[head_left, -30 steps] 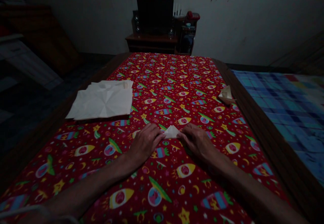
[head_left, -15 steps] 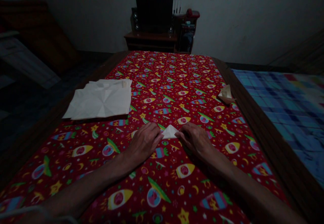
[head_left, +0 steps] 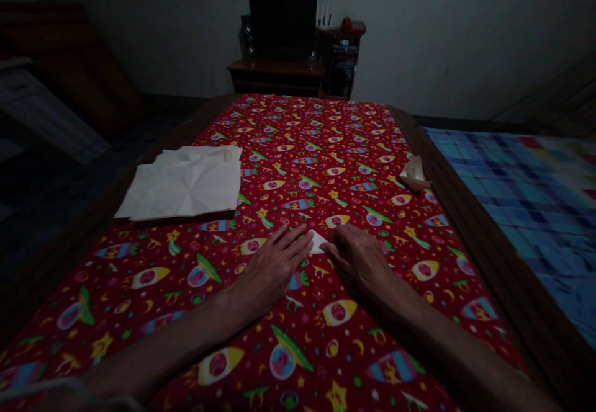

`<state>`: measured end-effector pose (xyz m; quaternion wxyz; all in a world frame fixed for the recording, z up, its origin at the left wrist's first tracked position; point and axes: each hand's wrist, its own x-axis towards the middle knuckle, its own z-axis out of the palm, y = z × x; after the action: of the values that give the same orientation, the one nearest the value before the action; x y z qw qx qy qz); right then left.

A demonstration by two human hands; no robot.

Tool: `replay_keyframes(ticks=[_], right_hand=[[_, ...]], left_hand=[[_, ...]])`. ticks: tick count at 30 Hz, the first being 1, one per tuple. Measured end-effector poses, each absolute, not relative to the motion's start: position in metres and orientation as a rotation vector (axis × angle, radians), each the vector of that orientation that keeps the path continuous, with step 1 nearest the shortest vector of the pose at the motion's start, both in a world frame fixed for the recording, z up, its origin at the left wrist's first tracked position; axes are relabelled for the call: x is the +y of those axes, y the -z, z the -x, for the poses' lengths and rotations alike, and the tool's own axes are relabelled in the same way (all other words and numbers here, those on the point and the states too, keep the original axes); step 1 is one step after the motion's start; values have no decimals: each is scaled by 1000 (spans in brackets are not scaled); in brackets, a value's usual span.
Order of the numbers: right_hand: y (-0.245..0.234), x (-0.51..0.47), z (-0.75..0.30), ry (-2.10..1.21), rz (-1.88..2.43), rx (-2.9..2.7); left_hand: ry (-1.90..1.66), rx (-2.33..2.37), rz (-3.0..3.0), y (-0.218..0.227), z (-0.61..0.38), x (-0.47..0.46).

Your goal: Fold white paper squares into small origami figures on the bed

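Observation:
A small folded white paper (head_left: 318,242) lies on the red patterned cloth (head_left: 298,151) in front of me. My left hand (head_left: 272,267) lies flat with fingers stretched out, its fingertips covering the paper's left part. My right hand (head_left: 358,257) rests just right of the paper with fingers curled, the fingertips touching the paper's right edge. Only a small strip of the paper shows between the two hands.
A stack of creased white paper sheets (head_left: 184,183) lies at the left on the cloth. A small folded paper shape (head_left: 414,174) sits at the table's right edge. A blue checked bed (head_left: 531,201) is on the right. A dark screen and shelf (head_left: 298,40) stand behind.
My left hand has opened out flat and slid right over the folded paper, hiding most of it. The right hand has hardly moved.

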<state>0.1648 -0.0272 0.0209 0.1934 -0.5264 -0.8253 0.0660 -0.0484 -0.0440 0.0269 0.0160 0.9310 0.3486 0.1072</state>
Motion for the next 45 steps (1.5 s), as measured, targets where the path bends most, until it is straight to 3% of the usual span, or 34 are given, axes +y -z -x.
replay_keyframes(ticks=[4, 8, 27, 33, 45], right_hand=[[-17, -37, -160, 136, 1228, -2399], [-14, -49, -165, 74, 881, -2617], [-6, -68, -194, 149, 1026, -2628], [-9, -65, -188, 227, 998, -2573], [-8, -63, -175, 149, 928, -2573]], left_hand=[[-245, 1115, -2851, -27, 50, -48], [-244, 1118, -2844, -24, 54, -50], [-277, 1237, -2979, -28, 77, -66], [-472, 1127, -3007, -30, 59, -53], [-340, 1040, -2864, -24, 53, -52]])
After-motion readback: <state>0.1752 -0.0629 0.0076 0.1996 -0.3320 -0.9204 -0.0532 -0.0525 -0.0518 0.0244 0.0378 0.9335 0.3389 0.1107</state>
